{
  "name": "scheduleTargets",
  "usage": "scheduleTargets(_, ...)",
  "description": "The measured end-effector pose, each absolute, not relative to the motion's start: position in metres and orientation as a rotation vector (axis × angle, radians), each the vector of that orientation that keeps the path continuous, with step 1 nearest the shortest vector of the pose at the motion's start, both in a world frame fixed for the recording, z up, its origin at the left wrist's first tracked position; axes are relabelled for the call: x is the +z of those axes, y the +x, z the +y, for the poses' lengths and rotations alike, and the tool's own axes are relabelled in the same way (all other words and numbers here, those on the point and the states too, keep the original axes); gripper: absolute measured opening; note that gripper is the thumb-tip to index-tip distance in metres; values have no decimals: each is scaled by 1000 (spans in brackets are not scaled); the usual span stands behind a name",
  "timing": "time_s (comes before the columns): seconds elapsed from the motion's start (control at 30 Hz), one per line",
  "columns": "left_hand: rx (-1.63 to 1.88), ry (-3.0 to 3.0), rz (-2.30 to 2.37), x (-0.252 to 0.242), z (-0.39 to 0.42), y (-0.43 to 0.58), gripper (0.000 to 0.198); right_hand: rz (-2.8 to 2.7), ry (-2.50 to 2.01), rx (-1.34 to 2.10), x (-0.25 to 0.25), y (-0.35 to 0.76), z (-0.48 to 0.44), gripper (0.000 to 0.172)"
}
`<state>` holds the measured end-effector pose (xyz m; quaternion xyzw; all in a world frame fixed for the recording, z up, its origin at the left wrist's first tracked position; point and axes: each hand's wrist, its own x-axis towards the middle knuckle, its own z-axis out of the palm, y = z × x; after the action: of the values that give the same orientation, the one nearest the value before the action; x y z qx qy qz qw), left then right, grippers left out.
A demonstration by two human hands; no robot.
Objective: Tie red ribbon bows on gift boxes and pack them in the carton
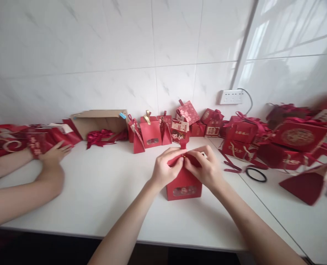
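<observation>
A red gift box (184, 183) stands upright on the white table in front of me, with a small clear window low on its near face. My left hand (167, 166) pinches the top of the box from the left, thumb and fingers pressed together. From the right, my right hand (203, 167) pinches the same top edge, its fingertips close to those of the left. A tiny gold-coloured piece shows between the two thumbs. A red ribbon loop (183, 143) rises just behind my fingertips.
Red gift boxes (151, 133) stand along the wall. An open cardboard box (97, 123) has red ribbon before it. At right lie ribbon strips, a black ring (256, 175) and a tilted red box (304, 184). A co-worker's hands (54, 152) touch red packaging at left.
</observation>
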<state>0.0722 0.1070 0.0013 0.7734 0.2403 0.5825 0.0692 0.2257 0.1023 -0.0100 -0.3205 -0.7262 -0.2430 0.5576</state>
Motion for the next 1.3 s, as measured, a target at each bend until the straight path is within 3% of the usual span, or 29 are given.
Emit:
scheduleTargets(0.33, 1739, 2270, 676, -1, 107, 73, 25, -1770, -782, -713, -9, 230, 98, 10)
scheduleTargets(1.03, 1648, 2176, 780, 2, 109, 71, 19, -1670, -769, 315, -6, 225, 98, 11)
scheduleTargets(1.3, 1594, 2051, 825, 1, 109, 69, 19, -1679, -777, 357, -5, 226, 98, 11)
